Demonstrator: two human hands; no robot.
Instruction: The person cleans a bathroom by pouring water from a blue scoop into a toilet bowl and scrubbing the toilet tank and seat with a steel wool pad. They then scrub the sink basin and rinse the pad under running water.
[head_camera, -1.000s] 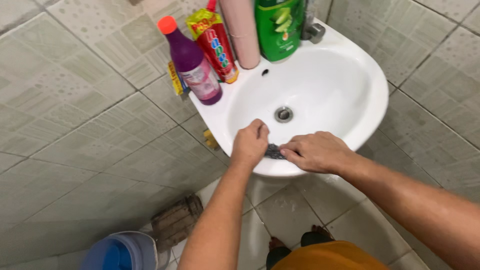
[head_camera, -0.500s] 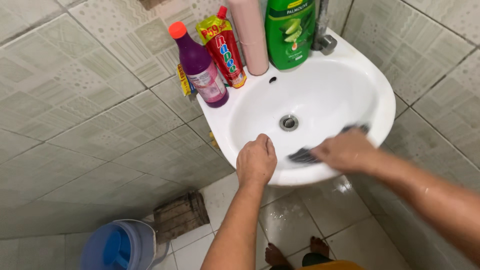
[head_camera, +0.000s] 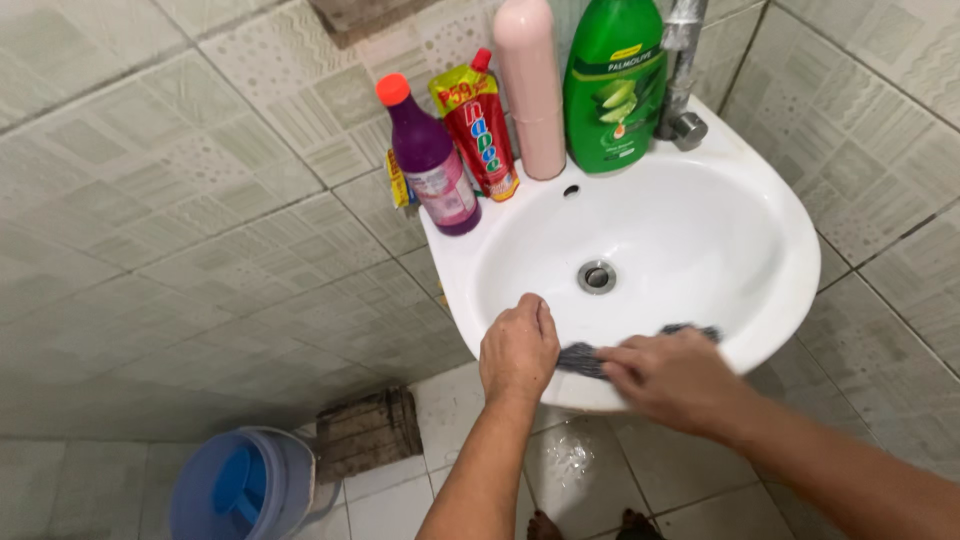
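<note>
— Where's the left hand (head_camera: 518, 350)?
— Curled loosely over the sink (head_camera: 740, 190)'s near rim, holding nothing.
— And the right hand (head_camera: 672, 378)?
— Palm down, fingers pressing the dark scrubbing pad (head_camera: 582, 358) flat on that near rim.

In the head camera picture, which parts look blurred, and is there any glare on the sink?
Head view: the right hand and the dark grey scouring pad under it are smeared by motion blur; the left hand on the rim is sharper. The white ceramic sink has soft, even light with only faint sheen; the wet floor tile shows small bright reflections.
</note>
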